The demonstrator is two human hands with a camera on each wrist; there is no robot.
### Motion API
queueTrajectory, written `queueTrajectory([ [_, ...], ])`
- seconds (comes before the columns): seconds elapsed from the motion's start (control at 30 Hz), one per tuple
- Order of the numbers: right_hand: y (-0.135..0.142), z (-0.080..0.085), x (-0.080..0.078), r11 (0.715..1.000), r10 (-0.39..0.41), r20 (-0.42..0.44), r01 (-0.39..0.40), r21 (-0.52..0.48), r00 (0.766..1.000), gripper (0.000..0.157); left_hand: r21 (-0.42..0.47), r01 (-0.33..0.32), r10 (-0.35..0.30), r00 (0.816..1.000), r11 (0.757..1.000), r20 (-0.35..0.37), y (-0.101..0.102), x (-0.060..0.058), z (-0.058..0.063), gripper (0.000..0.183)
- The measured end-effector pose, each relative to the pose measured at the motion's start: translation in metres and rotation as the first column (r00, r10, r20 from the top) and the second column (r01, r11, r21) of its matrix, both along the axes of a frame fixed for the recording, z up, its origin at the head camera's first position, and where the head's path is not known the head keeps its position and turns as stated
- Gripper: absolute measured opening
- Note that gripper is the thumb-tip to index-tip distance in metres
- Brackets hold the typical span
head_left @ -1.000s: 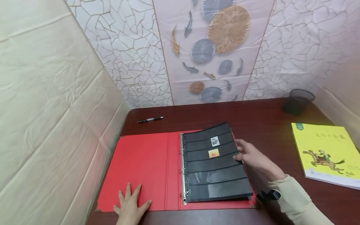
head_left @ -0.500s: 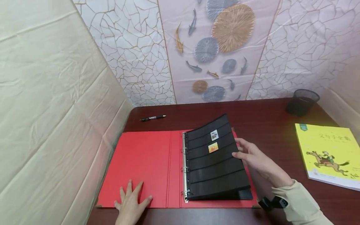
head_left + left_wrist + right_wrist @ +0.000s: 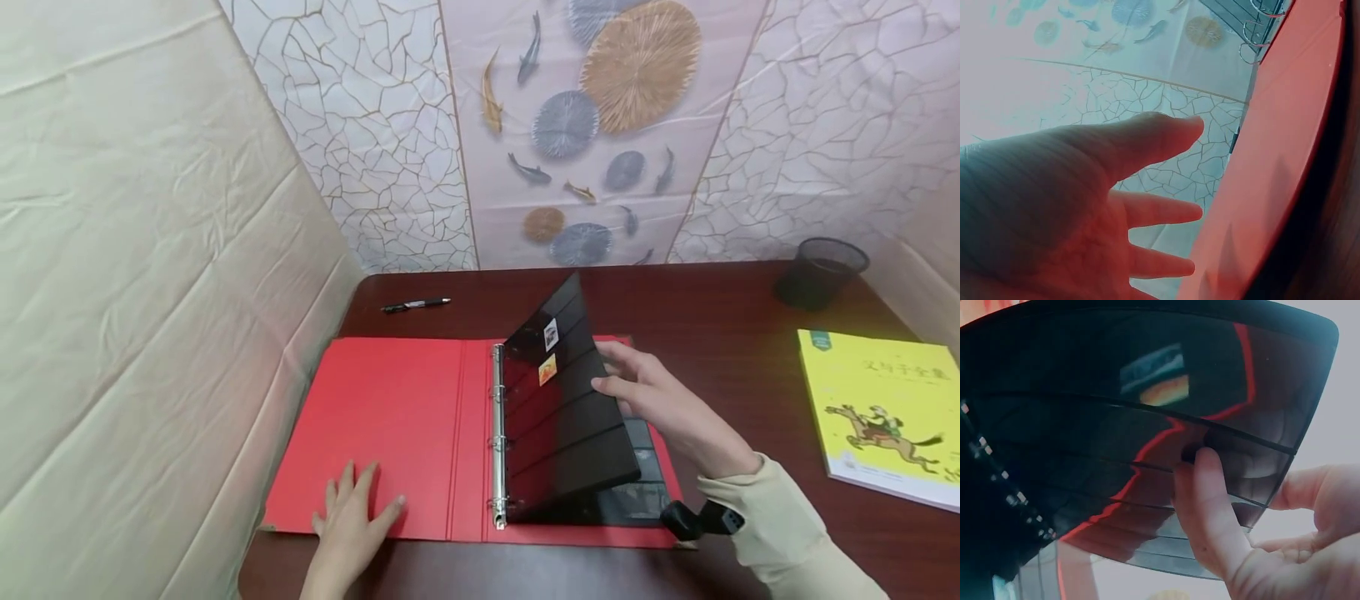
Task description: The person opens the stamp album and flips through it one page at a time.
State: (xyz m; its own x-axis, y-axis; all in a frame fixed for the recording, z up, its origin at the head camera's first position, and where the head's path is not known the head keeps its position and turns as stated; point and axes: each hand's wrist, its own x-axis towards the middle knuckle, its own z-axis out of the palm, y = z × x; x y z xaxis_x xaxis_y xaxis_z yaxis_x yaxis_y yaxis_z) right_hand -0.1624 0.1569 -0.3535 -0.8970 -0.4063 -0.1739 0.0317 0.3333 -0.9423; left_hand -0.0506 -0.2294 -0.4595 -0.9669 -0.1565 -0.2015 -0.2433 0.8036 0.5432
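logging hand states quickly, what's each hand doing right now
Left hand: open, fingers spread.
Right hand: holding the raised black page by its outer edge.

The head view is bright — the wrist views hazier, with soft shadows on the red cover (image 3: pixel 1294 119) and mirror-like reflections across the black page (image 3: pixel 1072 434).

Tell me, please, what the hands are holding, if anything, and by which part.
The right hand pinches the black page by its free outer edge; the left hand holds nothing.
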Motion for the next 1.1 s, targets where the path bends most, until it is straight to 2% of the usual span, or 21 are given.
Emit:
queueTrajectory([
  [0.3, -0.029, 0.01, -0.002, 0.998, 0.03, -0.043, -0.033, -0.059, 0.999, 0.06, 0.033, -0.005, 0.006, 1.0, 0.999, -0.027, 0.002, -0.003, 0.006, 0.07],
  [0.47, -0.044, 0.014, -0.006, 0.998, 0.045, -0.069, -0.048, -0.049, 0.997, 0.057, 0.096, 0.016, -0.012, 0.999, 0.995, -0.05, 0.007, -0.008, 0.018, 0.073],
  [0.6, -0.057, 0.017, -0.009, 0.998, 0.06, -0.093, -0.063, -0.02, 0.994, 0.054, 0.134, 0.053, -0.04, 0.994, 0.99, -0.099, 0.015, -0.013, 0.031, 0.074],
  [0.87, -0.076, 0.023, -0.012, 0.999, 0.047, -0.098, -0.047, -0.001, 0.994, 0.049, 0.167, 0.177, -0.129, 0.957, 0.97, -0.261, 0.037, -0.031, 0.051, 0.078],
  [1.1, -0.083, 0.029, -0.016, 0.996, 0.076, -0.163, -0.066, 0.067, 0.984, 0.045, 0.184, 0.243, -0.176, 0.931, 0.952, -0.319, 0.057, -0.038, 0.073, 0.075],
])
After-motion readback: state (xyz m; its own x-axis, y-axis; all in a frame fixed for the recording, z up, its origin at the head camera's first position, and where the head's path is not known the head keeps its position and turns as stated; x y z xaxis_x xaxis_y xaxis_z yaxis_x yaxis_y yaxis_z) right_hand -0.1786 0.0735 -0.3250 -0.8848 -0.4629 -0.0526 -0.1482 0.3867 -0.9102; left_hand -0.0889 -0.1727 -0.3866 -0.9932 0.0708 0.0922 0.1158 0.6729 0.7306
